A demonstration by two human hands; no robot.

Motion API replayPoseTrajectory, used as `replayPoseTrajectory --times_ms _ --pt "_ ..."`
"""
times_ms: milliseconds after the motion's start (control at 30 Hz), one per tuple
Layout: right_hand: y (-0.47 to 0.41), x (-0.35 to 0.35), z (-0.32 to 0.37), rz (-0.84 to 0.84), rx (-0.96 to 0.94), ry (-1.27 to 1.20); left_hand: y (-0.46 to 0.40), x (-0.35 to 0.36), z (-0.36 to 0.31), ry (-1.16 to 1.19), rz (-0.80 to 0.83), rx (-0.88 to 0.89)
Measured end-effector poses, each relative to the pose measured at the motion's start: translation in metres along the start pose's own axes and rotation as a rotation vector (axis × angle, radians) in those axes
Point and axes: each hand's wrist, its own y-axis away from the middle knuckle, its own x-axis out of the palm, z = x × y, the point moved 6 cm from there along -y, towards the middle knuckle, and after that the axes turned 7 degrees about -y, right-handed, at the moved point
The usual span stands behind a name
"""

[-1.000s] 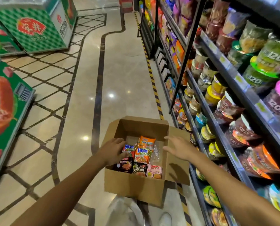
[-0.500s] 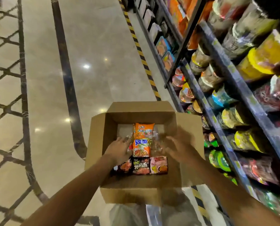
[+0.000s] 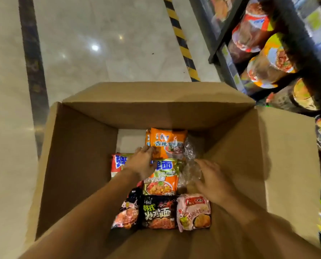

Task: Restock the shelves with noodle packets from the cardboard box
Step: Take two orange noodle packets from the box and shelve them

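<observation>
— Noodle packets, where are they?
— Lying flat in the open brown cardboard box (image 3: 77, 165) on the floor, beside the shelves (image 3: 305, 58)

— And the hands?
— Left hand (image 3: 142, 162) fingers rest on the orange foil noodle packet (image 3: 168, 143), not gripping. Right hand (image 3: 211, 179) spread loosely over crinkled clear plastic (image 3: 190, 165), holding nothing

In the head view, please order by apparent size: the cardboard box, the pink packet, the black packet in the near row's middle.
1. cardboard box, by far the largest.
2. black packet and pink packet: they look nearly alike, so I leave them unranked.
</observation>
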Motion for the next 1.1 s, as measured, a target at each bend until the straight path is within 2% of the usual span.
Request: replayPoseTrajectory --times_ms 267,433,500,733,867,1000,1100 --pt "-0.065 0.097 -0.044 0.058 -0.018 0.043 -0.097 0.079 0.020 0.319 -0.123 -0.253" --pt "-0.076 0.121 -0.056 -0.032 0.152 -0.076 -0.122 0.094 0.031 0.528 -0.206 -0.519" --pt "-0.077 0.129 -0.060 -0.064 0.229 -0.162 -0.124 0.092 0.030 0.600 -0.238 -0.565" --pt "-0.077 0.126 -0.064 -0.111 0.376 -0.344 -0.122 0.081 0.029 0.851 -0.253 -0.515" --pt "-0.090 0.113 -0.055 -0.107 0.367 -0.367 -0.100 0.068 0.042 0.903 -0.419 -0.472" --pt "-0.113 0.100 -0.044 -0.107 0.368 -0.488 -0.072 0.066 0.052 1.083 -0.353 -0.446" --pt "-0.135 0.099 -0.039 -0.093 0.368 -0.578 -0.053 0.064 0.073 1.153 -0.371 -0.484"
